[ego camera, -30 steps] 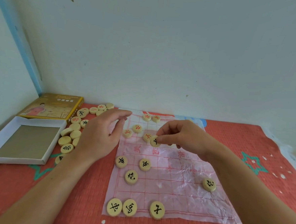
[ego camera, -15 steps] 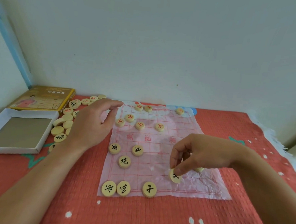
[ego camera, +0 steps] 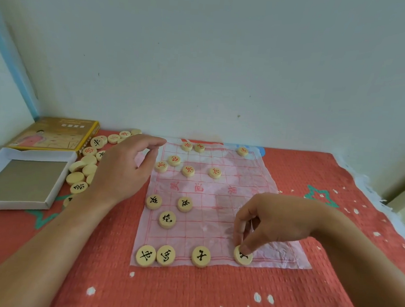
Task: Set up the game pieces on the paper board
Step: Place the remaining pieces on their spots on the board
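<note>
A thin paper board (ego camera: 219,202) with a red grid lies on the red mat. Round cream pieces with red marks stand on its far rows, black-marked ones on the near rows. My right hand (ego camera: 271,220) pinches a black-marked piece (ego camera: 243,255) between thumb and forefinger; the piece rests on the board's near row, right of centre. My left hand (ego camera: 123,169) hovers, fingers relaxed, over the board's far left edge beside the pile of loose pieces (ego camera: 88,167), holding nothing. Three more black pieces (ego camera: 165,255) stand along the near row at the left.
The red mat (ego camera: 187,293) covers the surface. An open white box tray (ego camera: 20,179) and a yellow box lid (ego camera: 56,134) lie at the far left. The wall runs close behind the board. The mat's frayed white edge (ego camera: 385,204) is at the right.
My right hand carried the black-marked piece from the board's far middle down to the near row and set it on the paper. The left hand stayed in place.
</note>
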The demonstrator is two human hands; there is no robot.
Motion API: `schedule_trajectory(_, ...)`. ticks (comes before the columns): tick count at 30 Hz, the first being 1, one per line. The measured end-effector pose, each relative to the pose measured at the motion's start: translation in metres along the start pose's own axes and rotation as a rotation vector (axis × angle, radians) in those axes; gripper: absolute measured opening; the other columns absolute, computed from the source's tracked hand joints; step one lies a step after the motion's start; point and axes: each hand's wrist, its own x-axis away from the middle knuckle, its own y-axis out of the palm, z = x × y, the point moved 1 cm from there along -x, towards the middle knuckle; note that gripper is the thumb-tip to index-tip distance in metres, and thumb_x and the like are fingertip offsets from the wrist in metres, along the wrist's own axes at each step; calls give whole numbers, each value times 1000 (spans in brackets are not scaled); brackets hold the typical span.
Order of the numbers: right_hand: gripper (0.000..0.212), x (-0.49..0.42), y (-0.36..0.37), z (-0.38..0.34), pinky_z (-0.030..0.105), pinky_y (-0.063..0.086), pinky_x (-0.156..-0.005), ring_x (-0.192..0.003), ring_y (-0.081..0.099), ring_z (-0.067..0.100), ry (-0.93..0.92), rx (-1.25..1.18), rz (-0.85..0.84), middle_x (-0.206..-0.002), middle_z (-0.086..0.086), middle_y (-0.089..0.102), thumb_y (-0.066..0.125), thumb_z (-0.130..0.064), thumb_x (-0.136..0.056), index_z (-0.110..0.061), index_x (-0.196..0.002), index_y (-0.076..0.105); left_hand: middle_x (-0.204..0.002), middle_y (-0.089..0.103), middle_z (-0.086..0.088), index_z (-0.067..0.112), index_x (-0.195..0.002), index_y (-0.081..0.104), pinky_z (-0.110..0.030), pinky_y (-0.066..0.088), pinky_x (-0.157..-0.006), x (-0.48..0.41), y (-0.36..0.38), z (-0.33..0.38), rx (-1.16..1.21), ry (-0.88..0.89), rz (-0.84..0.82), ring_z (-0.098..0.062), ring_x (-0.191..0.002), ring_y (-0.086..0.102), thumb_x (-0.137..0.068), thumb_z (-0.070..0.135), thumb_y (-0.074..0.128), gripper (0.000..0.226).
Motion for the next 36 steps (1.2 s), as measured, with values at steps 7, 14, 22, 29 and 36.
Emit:
schedule_trajectory(7, 12, -4, 3, 0, 18, 46, -67, -73, 59, 2, 9, 49, 29, -84, -11, 69, 77, -33, -78, -25, -85, 72, -107, 61, 21, 21, -111, 68, -3, 38, -86, 0, -1, 0, -10, -4, -11, 5, -101, 56, -89, 21, 51, 28)
schedule_trajectory(14, 6, -1, -7, -3, 14, 41, -61, -62, 54, -5, -36, 12, 45, -69, -20, 62, 75, -31, -81, -29, -80, 69, -106, 64, 16, 18, -111, 68, -5, 40, -87, -1, -4, -4, -31, 3, 6, 4, -100, 57, -94, 8, 54, 25)
schedule_trajectory(22, 9, -20, -16, -18, 11, 38, -60, -61, 54, -8, -87, -12, 113, -77, -16, 66, 74, -30, -82, -25, -88, 70, -106, 70, 7, 24, -108, 69, -26, 42, -75, -8, -25, -17, -229, -219, 105, -16, -96, 63, -90, 4, 48, 34)
schedule_trajectory(29, 12, -66, -19, -43, 14, 40, -66, -70, 53, -2, -183, -17, 319, -90, -7, 67, 68, -32, -86, -26, -96, 71, -109, 69, -7, 17, -113, 69, -40, 45, -86, -9, -32, -29, -415, -293, -2, -32, -100, 61, -83, 7, 53, 35)
schedule_trajectory(36, 29, -121, -29, -64, 18, 48, -89, -100, 61, 2, -266, -67, 550, -110, -12, 69, 52, -12, -89, -25, -109, 70, -129, 57, -5, 18, -124, 58, -44, 34, -105, -11, -17, -48, -562, -231, -284, -27, -126, 47, -86, 17, 49, 39)
